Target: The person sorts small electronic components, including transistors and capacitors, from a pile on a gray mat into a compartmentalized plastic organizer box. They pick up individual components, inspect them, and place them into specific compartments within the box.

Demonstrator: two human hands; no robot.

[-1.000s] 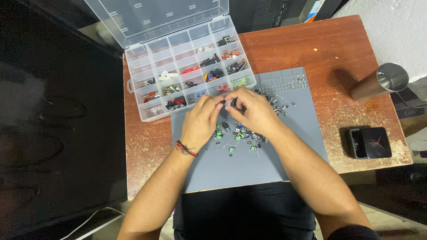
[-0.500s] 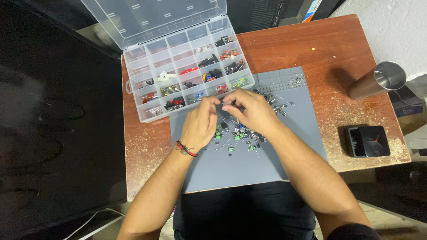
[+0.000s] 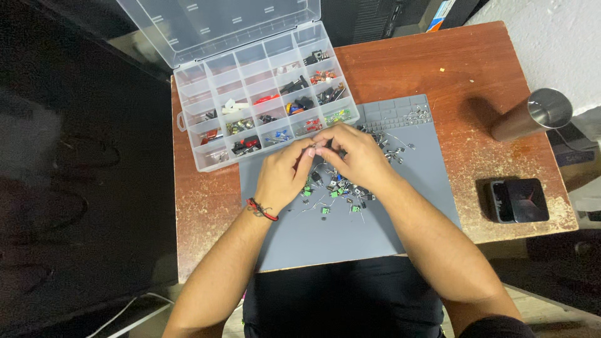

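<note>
In the head view, the left hand point(image 3: 282, 178) and the right hand point(image 3: 358, 159) meet over the far edge of a grey silicone work mat point(image 3: 350, 231) that lies on a worn reddish-brown table point(image 3: 451, 62). The fingertips of both hands come together at one spot and pinch a tiny electronic component point(image 3: 320, 149) between them; it is too small to tell its kind. The left wrist wears a red and black bracelet point(image 3: 261, 209).

Just under and beside the hands a heap of small loose components point(image 3: 338, 191), green, black and silver, lies scattered on the mat, with more wire-legged parts point(image 3: 394, 150) near the mat's far right corner.

Touching the mat's far left corner stands a clear plastic organiser box point(image 3: 263, 100), its lid point(image 3: 219, 25) swung open away from the person, its compartments holding sorted parts of red, black, white and blue.

To the right, well apart from the hands, a steel tumbler point(image 3: 532, 116) stands on the table, and a small black box point(image 3: 518, 200) sits near the table's right edge.
</note>
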